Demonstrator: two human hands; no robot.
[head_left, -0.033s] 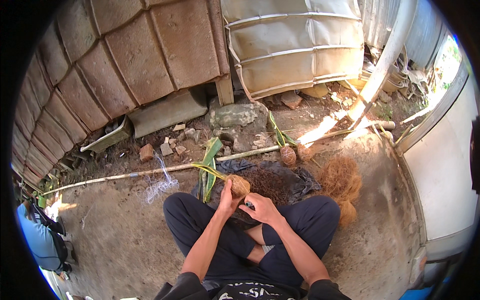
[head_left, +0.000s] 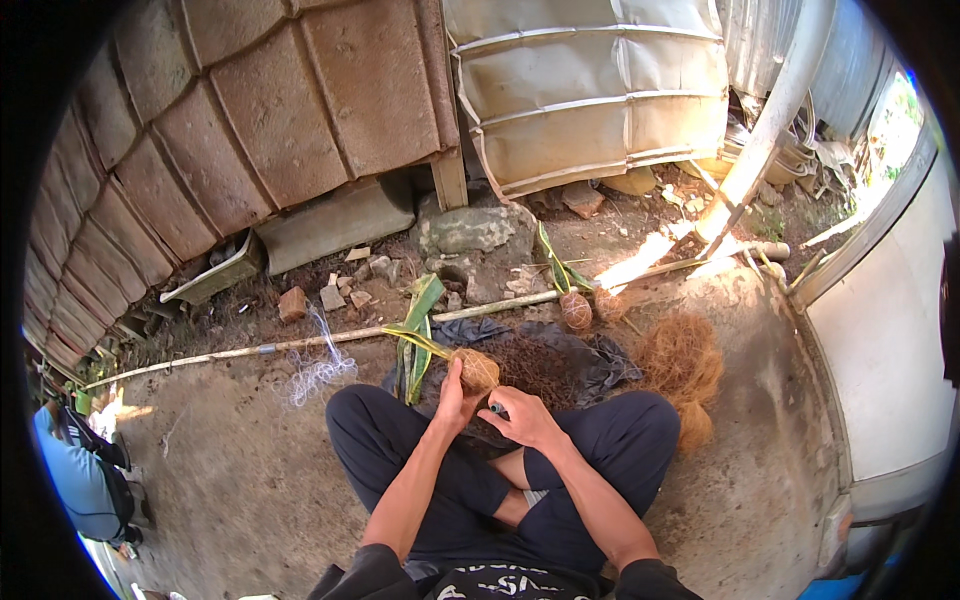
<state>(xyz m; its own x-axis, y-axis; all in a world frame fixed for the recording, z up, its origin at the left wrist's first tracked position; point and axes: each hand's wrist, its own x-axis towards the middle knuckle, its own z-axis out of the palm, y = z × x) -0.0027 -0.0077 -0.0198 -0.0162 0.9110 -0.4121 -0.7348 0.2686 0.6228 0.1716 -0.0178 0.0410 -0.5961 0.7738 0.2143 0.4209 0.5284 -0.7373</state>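
My left hand (head_left: 456, 397) is wrapped round the side of a brown fibre-covered ball (head_left: 478, 371). A snake plant with yellow-edged green leaves (head_left: 418, 340) sticks out of the ball to the upper left. Just below the ball's right side, my right hand (head_left: 527, 418) is closed on a small dark, greenish thing (head_left: 497, 408); its kind is mostly hidden by the fingers. Beneath and beyond the ball, dark crumbly soil (head_left: 535, 372) lies on a black plastic sheet (head_left: 612, 365).
Loose coconut fibre (head_left: 680, 355) is heaped to the right. Two wrapped balls, one a string-bound ball (head_left: 576, 311) with leaves, stand beyond the soil near a bamboo pole (head_left: 330, 342). A tangle of white string (head_left: 322, 376) lies left. Bricks (head_left: 293, 305) and stones lie farther off.
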